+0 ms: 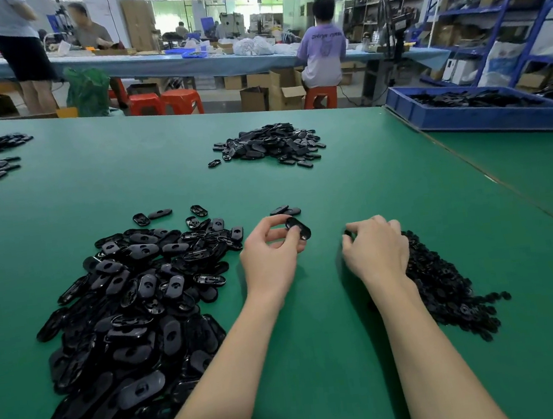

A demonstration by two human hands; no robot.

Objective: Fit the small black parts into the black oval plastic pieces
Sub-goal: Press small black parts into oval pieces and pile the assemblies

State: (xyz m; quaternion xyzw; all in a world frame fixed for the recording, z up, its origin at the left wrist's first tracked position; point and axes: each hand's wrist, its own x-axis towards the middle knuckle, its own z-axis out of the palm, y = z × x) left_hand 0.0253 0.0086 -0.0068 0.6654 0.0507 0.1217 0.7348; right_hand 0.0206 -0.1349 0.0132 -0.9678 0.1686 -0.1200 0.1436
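The left hand (268,244) is pinching one black oval piece (298,228) tilted above mid-bench, seemingly presenting its cavity, while the right hand (374,250) is curling around a small black part (347,234). The small-parts heap (449,289) is lying rightward, the unfilled ovals pile (135,311) near the bench's (316,325) near-left edge, probably feeding each hand.

**One head-worn view, looking forward and down**

The single wide-angle camera sits on the person's head, angled down across the green tabletop (350,173). Both forearms enter from the bottom edge, and the hands, left hand (268,255) and right hand (376,249), lie close below the lens, near frame centre. Farther off, the view faces into the workshop, where straight lines bow toward the edges.
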